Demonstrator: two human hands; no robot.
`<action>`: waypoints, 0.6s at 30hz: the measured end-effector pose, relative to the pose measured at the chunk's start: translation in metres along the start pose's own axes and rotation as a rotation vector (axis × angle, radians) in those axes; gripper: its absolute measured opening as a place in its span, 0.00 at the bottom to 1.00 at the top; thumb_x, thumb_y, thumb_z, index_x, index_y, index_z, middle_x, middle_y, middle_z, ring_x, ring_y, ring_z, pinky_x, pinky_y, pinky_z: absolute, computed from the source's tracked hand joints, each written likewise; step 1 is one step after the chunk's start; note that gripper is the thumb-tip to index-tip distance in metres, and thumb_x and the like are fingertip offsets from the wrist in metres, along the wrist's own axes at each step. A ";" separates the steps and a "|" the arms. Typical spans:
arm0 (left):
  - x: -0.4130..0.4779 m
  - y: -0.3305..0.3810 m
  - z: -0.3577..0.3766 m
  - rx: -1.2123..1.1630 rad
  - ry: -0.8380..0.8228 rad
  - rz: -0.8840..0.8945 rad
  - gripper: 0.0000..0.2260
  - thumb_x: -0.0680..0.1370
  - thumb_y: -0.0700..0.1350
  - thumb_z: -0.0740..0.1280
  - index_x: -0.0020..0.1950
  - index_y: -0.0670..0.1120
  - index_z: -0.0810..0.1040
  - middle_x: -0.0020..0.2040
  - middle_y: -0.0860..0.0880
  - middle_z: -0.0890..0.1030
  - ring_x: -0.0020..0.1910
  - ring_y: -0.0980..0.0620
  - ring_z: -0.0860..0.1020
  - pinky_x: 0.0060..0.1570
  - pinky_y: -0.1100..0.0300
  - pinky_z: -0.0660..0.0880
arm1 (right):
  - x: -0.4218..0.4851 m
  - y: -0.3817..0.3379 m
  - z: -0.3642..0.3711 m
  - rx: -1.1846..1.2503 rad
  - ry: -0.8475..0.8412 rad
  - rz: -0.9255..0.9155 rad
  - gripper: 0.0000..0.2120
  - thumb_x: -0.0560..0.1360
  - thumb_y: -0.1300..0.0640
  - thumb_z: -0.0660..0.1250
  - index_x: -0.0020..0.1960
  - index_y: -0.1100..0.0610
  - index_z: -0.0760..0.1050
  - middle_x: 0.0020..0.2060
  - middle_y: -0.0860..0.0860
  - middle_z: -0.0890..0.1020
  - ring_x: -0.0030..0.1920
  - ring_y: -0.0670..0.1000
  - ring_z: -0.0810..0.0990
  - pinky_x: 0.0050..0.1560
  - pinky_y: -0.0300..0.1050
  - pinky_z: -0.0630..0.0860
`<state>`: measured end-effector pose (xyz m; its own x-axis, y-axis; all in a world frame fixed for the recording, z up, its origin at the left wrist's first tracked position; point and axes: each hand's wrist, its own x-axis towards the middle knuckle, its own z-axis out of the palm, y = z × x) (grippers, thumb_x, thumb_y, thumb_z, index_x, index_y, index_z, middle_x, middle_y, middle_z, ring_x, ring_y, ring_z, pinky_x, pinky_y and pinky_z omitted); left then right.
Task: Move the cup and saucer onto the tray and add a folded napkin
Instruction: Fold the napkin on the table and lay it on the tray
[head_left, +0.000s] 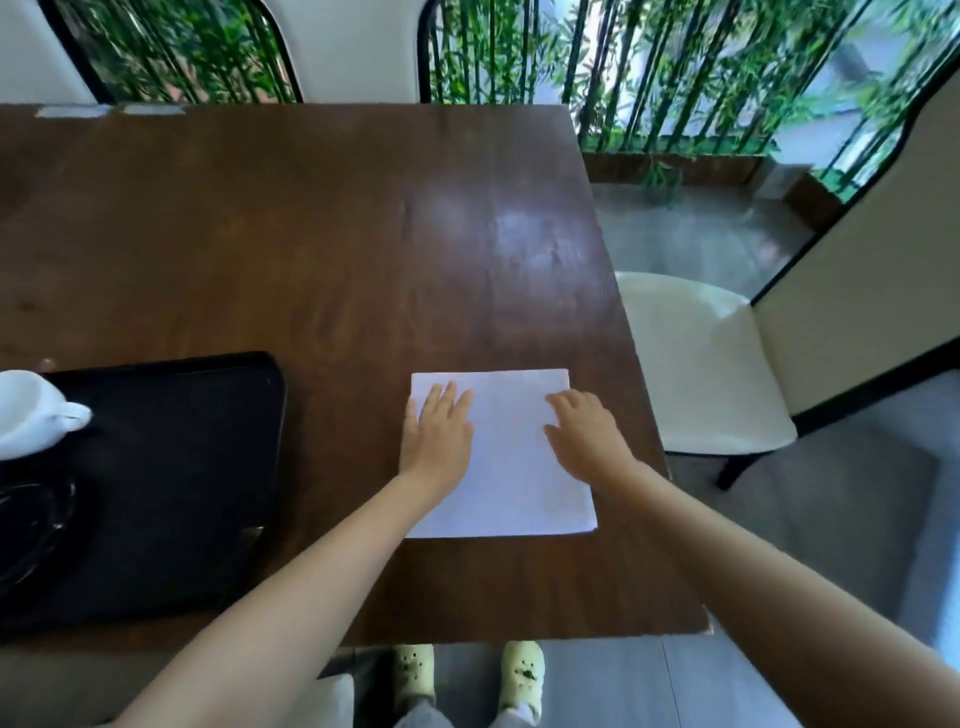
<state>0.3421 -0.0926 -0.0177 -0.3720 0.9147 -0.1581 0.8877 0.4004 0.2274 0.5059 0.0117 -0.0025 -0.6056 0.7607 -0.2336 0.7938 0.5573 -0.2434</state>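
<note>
A single head-worn wide-angle view looks forward and steeply down from above the near edge of the dark brown wooden table (311, 249) (close, arm's reach), straight lines bowing at the frame's edges.

Two bare forearms with no sleeves, watch or rings in sight, the left hand (438, 434) and right hand (587, 436) uncovered, and down below, grey trousers (415, 714) over pale yellow-green perforated clogs (521, 675).

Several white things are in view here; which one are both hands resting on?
The flat white paper napkin on the brown wooden table. The left hand and right hand lie flat on it; the white ceramic cup and white chair go untouched.
</note>
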 end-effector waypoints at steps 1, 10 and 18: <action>-0.002 -0.001 0.009 0.048 0.008 0.001 0.22 0.82 0.49 0.49 0.76 0.49 0.53 0.78 0.48 0.52 0.77 0.49 0.48 0.73 0.46 0.42 | -0.005 -0.005 0.011 -0.051 0.034 -0.064 0.23 0.79 0.52 0.55 0.73 0.57 0.59 0.73 0.57 0.63 0.72 0.59 0.60 0.70 0.53 0.59; -0.013 -0.021 0.046 0.151 0.056 -0.013 0.27 0.79 0.58 0.41 0.76 0.51 0.45 0.78 0.51 0.47 0.76 0.52 0.44 0.72 0.49 0.38 | -0.027 -0.020 0.073 -0.098 0.039 -0.217 0.29 0.80 0.44 0.45 0.76 0.55 0.43 0.77 0.50 0.46 0.77 0.51 0.42 0.75 0.49 0.35; -0.020 -0.032 0.036 0.162 0.057 0.088 0.30 0.77 0.61 0.34 0.75 0.48 0.42 0.76 0.50 0.44 0.76 0.50 0.46 0.73 0.46 0.39 | -0.031 0.011 0.064 -0.214 0.067 -0.137 0.33 0.76 0.38 0.36 0.76 0.54 0.39 0.77 0.49 0.45 0.73 0.46 0.36 0.74 0.49 0.35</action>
<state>0.3309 -0.1254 -0.0561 -0.3013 0.9494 -0.0888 0.9479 0.3083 0.0799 0.5304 -0.0271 -0.0582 -0.7090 0.6896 -0.1475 0.7025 0.7090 -0.0620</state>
